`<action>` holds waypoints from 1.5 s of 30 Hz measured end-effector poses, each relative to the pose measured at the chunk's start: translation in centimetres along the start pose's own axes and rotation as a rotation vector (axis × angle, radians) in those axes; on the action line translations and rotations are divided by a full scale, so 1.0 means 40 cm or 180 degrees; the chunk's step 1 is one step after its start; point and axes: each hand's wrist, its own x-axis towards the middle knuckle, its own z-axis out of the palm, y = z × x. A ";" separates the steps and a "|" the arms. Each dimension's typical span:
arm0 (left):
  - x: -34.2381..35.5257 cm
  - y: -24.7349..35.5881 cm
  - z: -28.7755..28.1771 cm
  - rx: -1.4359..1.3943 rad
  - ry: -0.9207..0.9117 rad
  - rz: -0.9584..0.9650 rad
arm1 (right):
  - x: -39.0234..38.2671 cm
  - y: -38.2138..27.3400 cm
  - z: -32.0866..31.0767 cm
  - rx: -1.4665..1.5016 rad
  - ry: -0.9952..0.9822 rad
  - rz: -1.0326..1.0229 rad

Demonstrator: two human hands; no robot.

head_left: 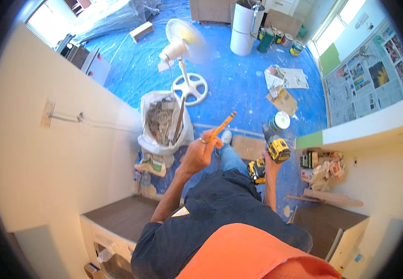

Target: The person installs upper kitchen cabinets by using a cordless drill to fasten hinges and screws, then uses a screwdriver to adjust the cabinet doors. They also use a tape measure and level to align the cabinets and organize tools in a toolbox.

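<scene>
Nearest the camera, an orange cloth is filling the lower edge, and below it a person in a dark shirt is standing between two brown counters: one counter at the left and another at the right. The left hand is curling its fingers around one yellow pencil, raised and tilted with its tip pointing up and to the right. The right hand is gripping a yellow and black drill by the handle, closed tightly around it, beside the person's jeans.

Just beyond the left hand, a white sack is standing open against the pale wall, holding rubble and a long stick. To the right, a green and white ledge is sheltering a heap of small boxes and crumpled paper. One paint can is sitting on the floor past the drill.

Further out, a white standing fan is spinning on its round base. A blue plastic sheet, speckled with white, is covering the floor. At the far end, two white buckets are standing stacked, and about four paint tins are clustering beside them. Newspaper is covering the right wall.
</scene>
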 end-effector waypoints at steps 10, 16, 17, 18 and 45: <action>0.737 -0.138 -0.004 -0.0472 -0.0344 -0.0140 | 0.559 -0.130 0.240 -0.0145 -0.0055 -0.0351; 1.052 -0.236 -0.024 -0.1209 0.0165 -0.0276 | 0.816 -0.295 0.431 0.0515 -0.0599 -0.0563; 1.099 -0.259 -0.022 -0.1361 0.0206 -0.0313 | 0.856 -0.319 0.460 0.0443 -0.0724 -0.0446; 1.152 -0.285 -0.019 -0.1348 0.0201 -0.0386 | 0.902 -0.339 0.497 0.0456 -0.0742 -0.0388; 2.922 -0.870 -0.617 -0.1012 0.2486 0.0327 | 2.416 -0.933 1.850 -0.0145 -0.1960 -0.0331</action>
